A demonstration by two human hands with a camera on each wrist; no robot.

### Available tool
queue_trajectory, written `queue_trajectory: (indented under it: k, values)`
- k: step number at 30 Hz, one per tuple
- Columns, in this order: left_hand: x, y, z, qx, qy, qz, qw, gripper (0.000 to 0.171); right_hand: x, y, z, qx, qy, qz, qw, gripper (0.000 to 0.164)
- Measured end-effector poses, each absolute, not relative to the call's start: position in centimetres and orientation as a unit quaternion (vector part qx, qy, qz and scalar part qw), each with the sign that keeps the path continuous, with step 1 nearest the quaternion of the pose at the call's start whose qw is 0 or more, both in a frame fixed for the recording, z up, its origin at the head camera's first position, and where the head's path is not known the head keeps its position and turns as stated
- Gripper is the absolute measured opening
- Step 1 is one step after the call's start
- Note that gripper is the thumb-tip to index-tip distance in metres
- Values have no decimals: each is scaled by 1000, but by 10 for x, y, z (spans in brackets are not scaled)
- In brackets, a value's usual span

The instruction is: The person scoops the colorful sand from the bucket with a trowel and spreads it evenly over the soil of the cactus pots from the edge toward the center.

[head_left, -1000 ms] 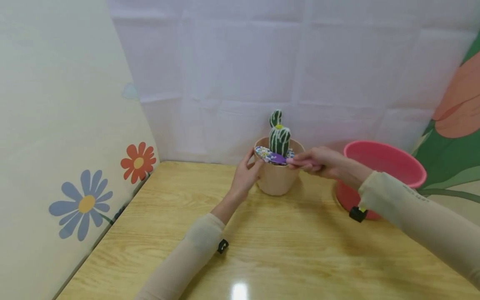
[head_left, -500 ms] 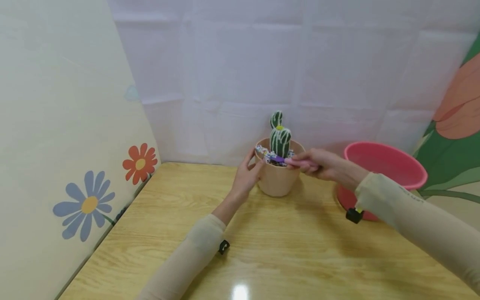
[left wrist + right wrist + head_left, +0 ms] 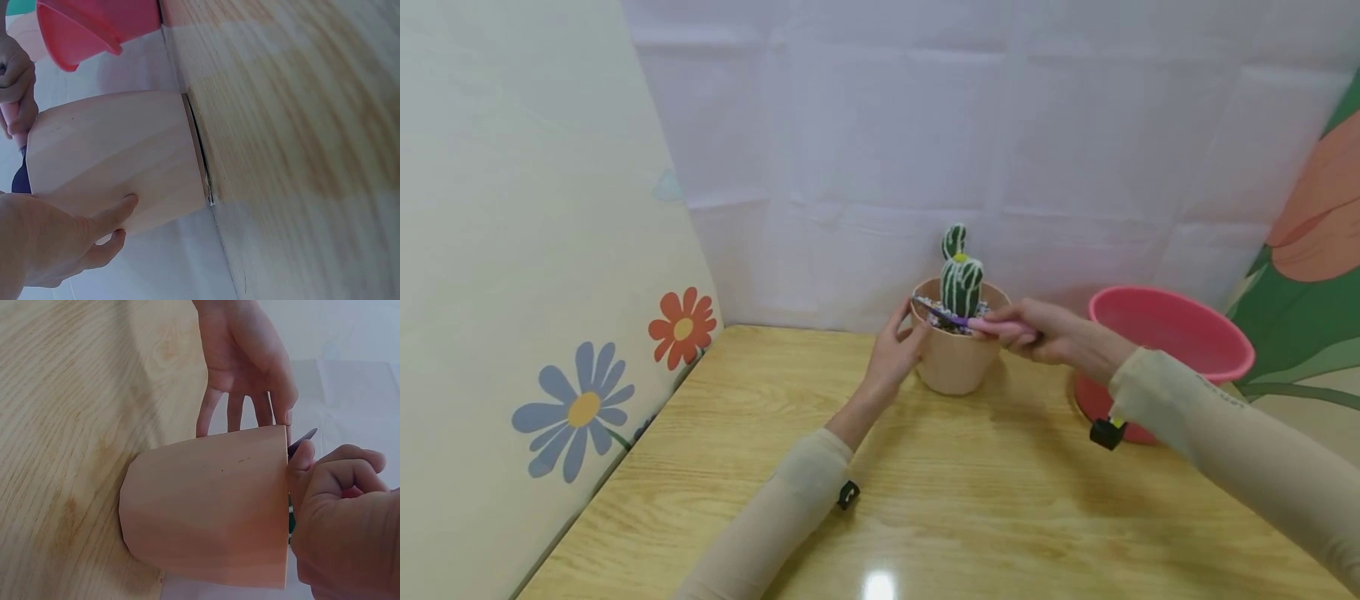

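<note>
A peach-coloured plant pot (image 3: 955, 367) stands upright on the table with a green, white-striped cactus (image 3: 961, 292) in it. Small pale pebbles surround the cactus base. My left hand (image 3: 891, 358) touches the pot's left side, its fingers spread along the wall and the thumb up at the rim, as the right wrist view (image 3: 247, 369) shows. With my right hand (image 3: 1041, 329) I grip the pink handle of a small trowel (image 3: 988, 326). Its purple blade reaches left over the pot mouth, turned nearly edge-on. In the left wrist view the pot wall (image 3: 119, 156) hides the contents.
A pink-red bucket (image 3: 1172, 333) stands to the right, behind my right forearm. The wooden table (image 3: 985, 492) meets a white cloth backdrop (image 3: 865, 150) behind the pot. On the left rises a wall with painted flowers (image 3: 583, 408).
The trowel's blade has turned from lying flat, with pebbles on and about it, to edge-on, and its tip reaches further left. My left hand stays at the pot.
</note>
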State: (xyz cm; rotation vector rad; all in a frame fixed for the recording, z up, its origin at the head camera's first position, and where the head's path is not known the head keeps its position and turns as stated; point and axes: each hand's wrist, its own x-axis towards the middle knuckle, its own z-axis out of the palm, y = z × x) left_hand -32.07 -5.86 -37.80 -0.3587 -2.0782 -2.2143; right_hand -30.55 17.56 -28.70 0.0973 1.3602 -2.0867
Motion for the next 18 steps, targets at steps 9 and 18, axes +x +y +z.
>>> queue_trajectory:
  k: [9,18]
  values:
    - [-320,-58,-377,-118,-681,-722,37,67,-305,178,-284,40,499,-801,327,30]
    - [-322,-59,-377,-110,-681,-723,34,65,-299,185,-276,42,473,-815,333,27]
